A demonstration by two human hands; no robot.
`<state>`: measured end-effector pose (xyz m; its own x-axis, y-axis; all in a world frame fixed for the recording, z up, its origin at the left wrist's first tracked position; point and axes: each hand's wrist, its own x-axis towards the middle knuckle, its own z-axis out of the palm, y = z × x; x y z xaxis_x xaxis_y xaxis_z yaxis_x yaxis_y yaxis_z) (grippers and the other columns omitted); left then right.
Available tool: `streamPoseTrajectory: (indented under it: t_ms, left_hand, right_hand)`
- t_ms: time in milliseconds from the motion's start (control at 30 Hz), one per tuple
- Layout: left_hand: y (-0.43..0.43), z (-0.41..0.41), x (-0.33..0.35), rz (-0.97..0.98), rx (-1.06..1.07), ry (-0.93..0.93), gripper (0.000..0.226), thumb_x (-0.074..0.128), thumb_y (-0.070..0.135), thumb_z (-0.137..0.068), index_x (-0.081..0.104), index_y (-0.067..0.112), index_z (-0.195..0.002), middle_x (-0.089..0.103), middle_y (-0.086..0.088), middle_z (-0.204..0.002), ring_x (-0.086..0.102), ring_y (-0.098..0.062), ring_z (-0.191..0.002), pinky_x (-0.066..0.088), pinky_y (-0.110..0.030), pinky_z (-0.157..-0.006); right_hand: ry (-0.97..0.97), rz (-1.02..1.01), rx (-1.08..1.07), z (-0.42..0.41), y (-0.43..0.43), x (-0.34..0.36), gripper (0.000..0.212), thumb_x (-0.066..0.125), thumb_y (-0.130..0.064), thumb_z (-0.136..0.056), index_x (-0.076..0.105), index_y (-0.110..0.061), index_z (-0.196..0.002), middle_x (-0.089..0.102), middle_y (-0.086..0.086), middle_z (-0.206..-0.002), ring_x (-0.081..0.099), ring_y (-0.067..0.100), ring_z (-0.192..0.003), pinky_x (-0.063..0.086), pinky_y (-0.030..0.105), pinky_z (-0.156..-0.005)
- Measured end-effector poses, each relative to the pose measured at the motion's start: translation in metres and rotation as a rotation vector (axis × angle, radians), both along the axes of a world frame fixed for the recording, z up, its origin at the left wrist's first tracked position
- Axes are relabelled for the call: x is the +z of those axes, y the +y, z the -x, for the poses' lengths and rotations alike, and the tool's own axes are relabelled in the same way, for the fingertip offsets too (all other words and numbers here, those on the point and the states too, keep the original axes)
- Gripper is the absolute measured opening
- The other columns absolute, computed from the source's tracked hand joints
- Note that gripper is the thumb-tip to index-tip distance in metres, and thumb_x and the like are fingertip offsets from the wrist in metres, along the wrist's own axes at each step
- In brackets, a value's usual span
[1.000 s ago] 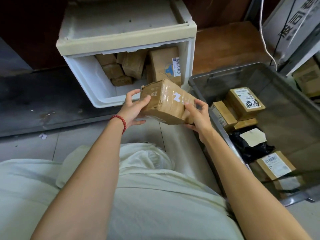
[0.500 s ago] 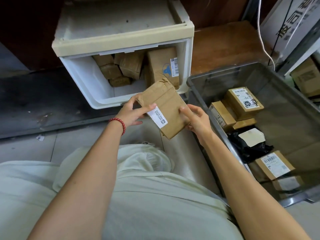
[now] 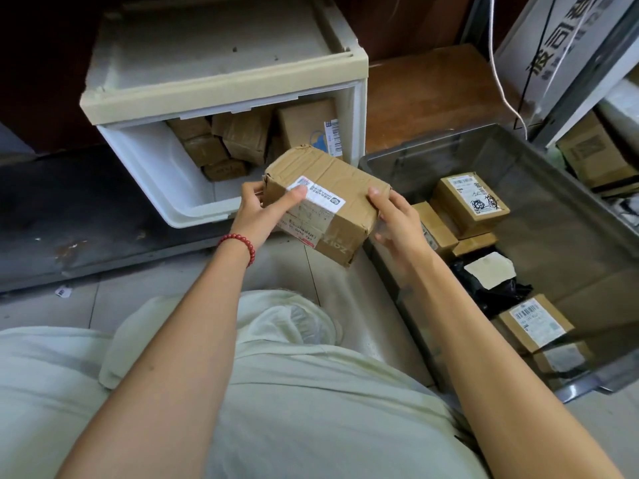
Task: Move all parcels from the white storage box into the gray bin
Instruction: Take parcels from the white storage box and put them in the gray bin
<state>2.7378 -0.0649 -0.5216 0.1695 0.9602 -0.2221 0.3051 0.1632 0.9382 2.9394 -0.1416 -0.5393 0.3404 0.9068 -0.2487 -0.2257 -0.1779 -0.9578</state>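
The brown box [image 3: 330, 197] is up in the air between the white storage box [image 3: 155, 167] and the gray bin [image 3: 560, 202], touching neither edge. The bin's far side has bare room. The left hand [image 3: 259, 216] grips the box's left end, thumb on its label. The right hand [image 3: 397, 224] curls its fingers round the other end.

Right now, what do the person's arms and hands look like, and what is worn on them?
The left forearm and the right forearm are bare: no sleeves and no gloves show. The left hand has a bracelet of round red beads at its wrist. The right hand has nothing at its wrist. No ring or watch shows on the visible parts.
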Motion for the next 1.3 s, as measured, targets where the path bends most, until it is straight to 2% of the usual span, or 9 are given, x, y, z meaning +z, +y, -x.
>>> streamPoseTrajectory:
  t_ms: [100, 233, 333, 467, 633, 767, 933, 1100, 1300]
  left_hand:
    - [0.002, -0.013, 0.002, -0.004, -0.057, -0.021, 0.055, 0.071, 0.045, -0.08, 0.04, 0.026, -0.121, 0.054, 0.01, -0.113, 0.058, -0.006, -0.101, 0.055, -0.03, -0.081]
    - [0.002, -0.04, 0.004, -0.032, -0.154, -0.015, 0.056, 0.073, 0.041, -0.08, 0.044, 0.029, -0.126, 0.055, 0.008, -0.119, 0.06, -0.014, -0.109, 0.057, -0.039, -0.083]
    - [0.005, -0.066, 0.014, -0.07, -0.162, -0.065, 0.054, 0.073, 0.038, -0.081, 0.048, 0.026, -0.127, 0.058, 0.004, -0.122, 0.062, -0.014, -0.106, 0.059, -0.034, -0.076]
    - [0.011, -0.106, 0.024, -0.132, -0.208, -0.062, 0.045, 0.07, 0.041, -0.083, 0.05, 0.031, -0.121, 0.058, 0.005, -0.122, 0.063, -0.014, -0.104, 0.059, -0.034, -0.075]
    - [0.003, -0.165, 0.026, -0.217, -0.388, -0.015, 0.046, 0.068, 0.041, -0.085, 0.044, 0.032, -0.123, 0.051, 0.008, -0.119, 0.053, -0.01, -0.107, 0.048, -0.011, -0.071]
    - [0.002, -0.205, 0.018, -0.36, -0.559, 0.214, 0.058, 0.059, 0.055, -0.085, 0.04, 0.033, -0.136, 0.048, 0.0, -0.133, 0.049, -0.017, -0.117, 0.046, -0.034, -0.094]
    - [0.001, -0.249, 0.01, -0.546, -0.649, 0.435, 0.06, 0.054, 0.052, -0.091, 0.037, 0.027, -0.143, 0.041, -0.001, -0.138, 0.048, -0.019, -0.119, 0.037, -0.028, -0.084]
    - [0.011, -0.265, -0.014, -0.542, -0.783, 0.701, 0.068, 0.05, 0.052, -0.093, 0.025, 0.023, -0.149, 0.043, -0.004, -0.144, 0.046, -0.026, -0.127, 0.044, -0.043, -0.095]
    - [0.028, -0.26, -0.038, -0.672, -0.822, 0.95, 0.067, 0.043, 0.057, -0.093, 0.025, 0.023, -0.148, 0.052, -0.005, -0.135, 0.051, -0.029, -0.121, 0.045, -0.044, -0.089]
  right_hand:
    - [-0.016, -0.093, 0.013, -0.011, 0.0, 0.005, 0.033, 0.056, -0.032, -0.095, 0.052, -0.02, -0.126, 0.064, 0.001, -0.118, 0.068, 0.012, -0.098, 0.056, 0.031, -0.08]
    - [-0.02, -0.075, -0.11, -0.027, 0.0, 0.008, 0.082, 0.074, -0.048, -0.076, 0.034, -0.022, -0.143, 0.051, 0.007, -0.136, 0.063, 0.021, -0.112, 0.056, 0.041, -0.088]
    - [0.03, -0.05, -0.161, -0.042, -0.01, 0.005, 0.076, 0.07, -0.035, -0.085, 0.027, -0.027, -0.147, 0.053, 0.001, -0.133, 0.065, 0.017, -0.105, 0.058, 0.032, -0.08]
    - [0.07, -0.084, -0.28, -0.067, -0.022, 0.002, 0.07, 0.068, -0.029, -0.087, 0.03, -0.028, -0.145, 0.056, 0.001, -0.133, 0.064, 0.019, -0.109, 0.054, 0.043, -0.093]
    - [0.128, -0.11, -0.451, -0.095, -0.046, 0.001, 0.075, 0.067, -0.032, -0.087, 0.019, -0.043, -0.144, 0.05, 0.003, -0.134, 0.06, 0.023, -0.114, 0.053, 0.047, -0.094]
    - [0.191, -0.059, -0.588, -0.113, -0.069, -0.01, 0.078, 0.069, -0.031, -0.086, 0.018, -0.042, -0.144, 0.052, 0.003, -0.13, 0.062, 0.023, -0.11, 0.054, 0.05, -0.09]
    - [0.274, 0.041, -0.746, -0.129, -0.078, -0.031, 0.087, 0.076, -0.033, -0.079, 0.018, -0.043, -0.143, 0.051, -0.001, -0.126, 0.06, 0.019, -0.106, 0.057, 0.046, -0.082]
    - [0.326, 0.145, -0.839, -0.135, -0.07, -0.052, 0.093, 0.084, -0.026, -0.071, 0.024, -0.044, -0.139, 0.045, -0.001, -0.135, 0.056, 0.019, -0.109, 0.058, 0.047, -0.079]
    - [0.337, 0.229, -0.817, -0.136, -0.052, -0.077, 0.091, 0.085, -0.022, -0.07, 0.025, -0.041, -0.136, 0.05, 0.004, -0.131, 0.06, 0.023, -0.11, 0.058, 0.038, -0.068]
